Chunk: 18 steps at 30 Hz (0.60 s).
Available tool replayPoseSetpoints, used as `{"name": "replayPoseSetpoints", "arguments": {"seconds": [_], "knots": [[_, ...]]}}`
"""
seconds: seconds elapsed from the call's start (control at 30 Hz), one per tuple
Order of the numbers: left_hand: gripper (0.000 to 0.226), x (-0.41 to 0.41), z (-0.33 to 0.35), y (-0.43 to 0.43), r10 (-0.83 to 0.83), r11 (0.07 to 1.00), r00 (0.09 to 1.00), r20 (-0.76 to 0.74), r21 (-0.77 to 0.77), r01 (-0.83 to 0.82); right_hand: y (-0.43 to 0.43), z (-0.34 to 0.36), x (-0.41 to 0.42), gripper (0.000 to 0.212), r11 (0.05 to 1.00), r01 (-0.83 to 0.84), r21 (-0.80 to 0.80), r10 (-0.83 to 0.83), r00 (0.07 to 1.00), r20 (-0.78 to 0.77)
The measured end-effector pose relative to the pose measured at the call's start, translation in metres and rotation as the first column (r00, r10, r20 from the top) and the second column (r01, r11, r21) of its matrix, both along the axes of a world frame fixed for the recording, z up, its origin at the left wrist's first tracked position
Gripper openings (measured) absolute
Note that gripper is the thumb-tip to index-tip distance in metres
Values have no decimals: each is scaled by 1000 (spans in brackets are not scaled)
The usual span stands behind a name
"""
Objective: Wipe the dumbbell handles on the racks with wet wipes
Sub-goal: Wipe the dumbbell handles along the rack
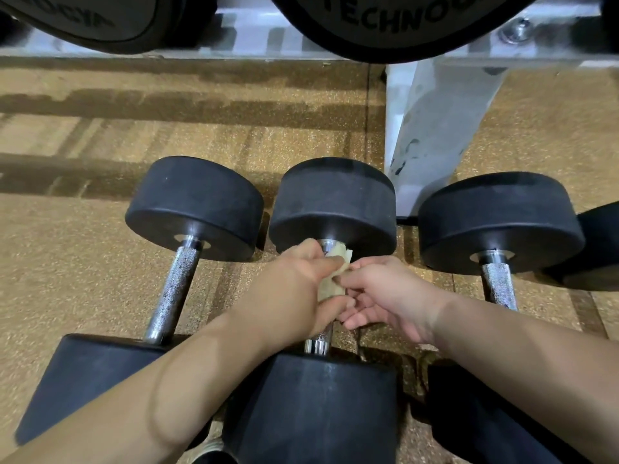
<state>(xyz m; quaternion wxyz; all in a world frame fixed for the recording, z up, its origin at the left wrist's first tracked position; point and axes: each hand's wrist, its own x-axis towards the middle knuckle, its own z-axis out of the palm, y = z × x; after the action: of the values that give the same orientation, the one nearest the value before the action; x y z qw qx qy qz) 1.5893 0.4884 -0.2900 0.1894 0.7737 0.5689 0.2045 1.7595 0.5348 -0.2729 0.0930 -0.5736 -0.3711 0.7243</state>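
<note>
Dumbbell, middle of three low over the floor near the rack leg. Our left hand curls round its handle through the wipe, and our right hand pinches the wipe's edge. Bunched, the wipe may slip and miss knurling, we judge. Neighbours crowd both sides.

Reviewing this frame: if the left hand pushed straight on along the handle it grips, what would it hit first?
The left hand, holding a beige wet wipe around the middle dumbbell's knurled steel handle, would likely meet that dumbbell's far black rubber head almost at once.
</note>
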Motion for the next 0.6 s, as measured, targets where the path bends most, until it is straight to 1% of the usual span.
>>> {"name": "replayPoseSetpoints", "arguments": {"seconds": [0.03, 0.1, 0.17, 0.23, 0.3, 0.4, 0.53, 0.6], "knots": [[46, 0, -2, 2, 0, 1000, 999, -34, -22, -1, 1, -1, 1, 13, 1000, 3, 3, -3, 1000, -6], [42, 3, -2, 8, 22, 999, 999, -49, -38, -23, 3, -2, 2, 16, 999, -2, 32, 2, 1000, -1], [35, 6, -1, 12, 26, 999, 999, -35, -18, -27, 5, -2, 2, 18, 996, -19, 83, 16, 999, 39], [34, 6, -1, 15, -15, 999, 999, -36, 34, 17, 5, -2, 1, 19, 995, -21, 102, 16, 998, 54], [32, 0, -2, 20, -67, 993, 996, -62, 93, 73, 5, -3, 2, 21, 995, 10, 98, -16, 998, 61], [21, -5, -4, 24, -94, 985, 992, -87, 138, 106, 5, -5, 7, 29, 996, 84, 32, -86, 995, 55], [24, -13, -5, 23, -230, 965, 972, 52, 141, 221, 5, -8, 15, 28, 997, 72, -36, -69, 995, 77], [27, -24, -4, 21, -344, 939, 934, 97, 36, 342, 3, -10, 18, 28, 997, 49, -52, -45, 996, 76]]}}
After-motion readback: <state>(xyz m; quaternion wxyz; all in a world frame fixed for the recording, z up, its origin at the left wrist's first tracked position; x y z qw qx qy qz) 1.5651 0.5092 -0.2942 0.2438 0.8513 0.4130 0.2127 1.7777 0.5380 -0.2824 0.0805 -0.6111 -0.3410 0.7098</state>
